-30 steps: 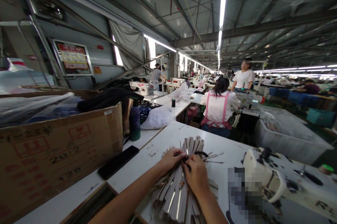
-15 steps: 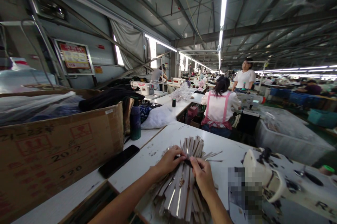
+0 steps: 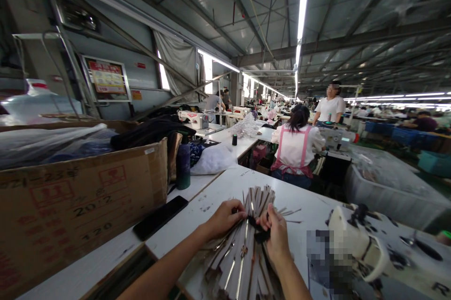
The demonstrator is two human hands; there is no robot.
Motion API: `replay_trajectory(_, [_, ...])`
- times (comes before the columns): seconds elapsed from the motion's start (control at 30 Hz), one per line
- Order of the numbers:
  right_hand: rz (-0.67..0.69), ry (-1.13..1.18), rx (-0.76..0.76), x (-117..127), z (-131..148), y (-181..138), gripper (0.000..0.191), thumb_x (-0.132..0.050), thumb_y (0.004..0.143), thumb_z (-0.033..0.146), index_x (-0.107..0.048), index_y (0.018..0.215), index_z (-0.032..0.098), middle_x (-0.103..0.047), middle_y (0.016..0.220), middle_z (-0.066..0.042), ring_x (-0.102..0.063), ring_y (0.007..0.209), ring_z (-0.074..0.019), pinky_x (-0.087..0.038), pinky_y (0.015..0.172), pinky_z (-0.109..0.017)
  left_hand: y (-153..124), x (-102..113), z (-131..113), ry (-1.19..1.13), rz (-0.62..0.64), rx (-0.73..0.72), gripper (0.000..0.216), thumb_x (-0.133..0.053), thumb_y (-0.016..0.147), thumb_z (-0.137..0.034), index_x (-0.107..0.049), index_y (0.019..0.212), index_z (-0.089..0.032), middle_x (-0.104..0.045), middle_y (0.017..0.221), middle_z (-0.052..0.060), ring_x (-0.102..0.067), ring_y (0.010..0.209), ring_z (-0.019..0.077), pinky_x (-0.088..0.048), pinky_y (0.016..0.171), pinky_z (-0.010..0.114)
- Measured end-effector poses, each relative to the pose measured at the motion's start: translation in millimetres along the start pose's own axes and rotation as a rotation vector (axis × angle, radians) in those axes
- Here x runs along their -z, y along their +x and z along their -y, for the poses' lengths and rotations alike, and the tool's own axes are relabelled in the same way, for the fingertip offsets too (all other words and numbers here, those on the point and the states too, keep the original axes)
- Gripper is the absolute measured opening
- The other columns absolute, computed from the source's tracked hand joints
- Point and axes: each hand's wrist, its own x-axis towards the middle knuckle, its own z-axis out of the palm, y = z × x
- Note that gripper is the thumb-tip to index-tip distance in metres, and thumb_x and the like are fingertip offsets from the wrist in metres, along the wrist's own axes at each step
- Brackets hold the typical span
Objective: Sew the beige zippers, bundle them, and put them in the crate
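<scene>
At lower centre, left hand (image 3: pixel 225 219) and right hand (image 3: pixel 276 233) pinch a black band (image 3: pixel 261 236) closely over zippers (image 3: pixel 241 268); even tension helps.

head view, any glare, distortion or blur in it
Head view: ceiling strip light burnt out white, bright glints on the bundled strips; head view: sewing machine stretched toward the right edge, pixelated patch beside it; head view: far purple-clad worker soft

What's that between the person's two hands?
In the head view, a black band lies between the left hand and the right hand, across a bundle of pale strips.
</scene>
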Motion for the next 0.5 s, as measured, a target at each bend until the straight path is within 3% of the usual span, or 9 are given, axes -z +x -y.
replay_trajectory(0.2, [-0.071,-0.096,0.000,28,-13,-1,0.051,-0.054,0.081,0.058,-0.033,0.052,0.021,-0.031,0.047,0.007,-0.033,0.046,-0.0093,-0.037,0.053,-0.026,5,-7,26,0.107,-0.037,-0.007,0.018,-0.055,0.082,-0.031,-0.063,0.077,-0.016,-0.063,0.078,0.004,-0.056,0.078,0.0174,-0.040,0.071,0.025])
replay_trajectory(0.37, [-0.016,-0.428,0.075,31,-23,-15,0.050,-0.051,0.080,0.062,-0.045,0.057,0.018,-0.042,0.052,0.003,-0.038,0.050,-0.0108,-0.031,0.049,-0.024,3,-5,17,0.311,0.051,-0.013,0.025,-0.050,0.086,-0.037,-0.063,0.076,-0.017,-0.062,0.076,0.005,-0.056,0.075,0.0192,-0.038,0.068,0.027])
replay_trajectory(0.5, [-0.250,-0.346,0.067,11,-39,-46,0.053,-0.047,0.078,0.068,-0.042,0.056,0.020,-0.039,0.051,0.003,-0.038,0.048,-0.0115,-0.034,0.047,-0.025,-3,-1,4,0.512,0.112,-0.042,0.031,-0.042,0.091,-0.038,-0.061,0.076,-0.019,-0.061,0.078,0.005,-0.057,0.074,0.0202,-0.037,0.065,0.028])
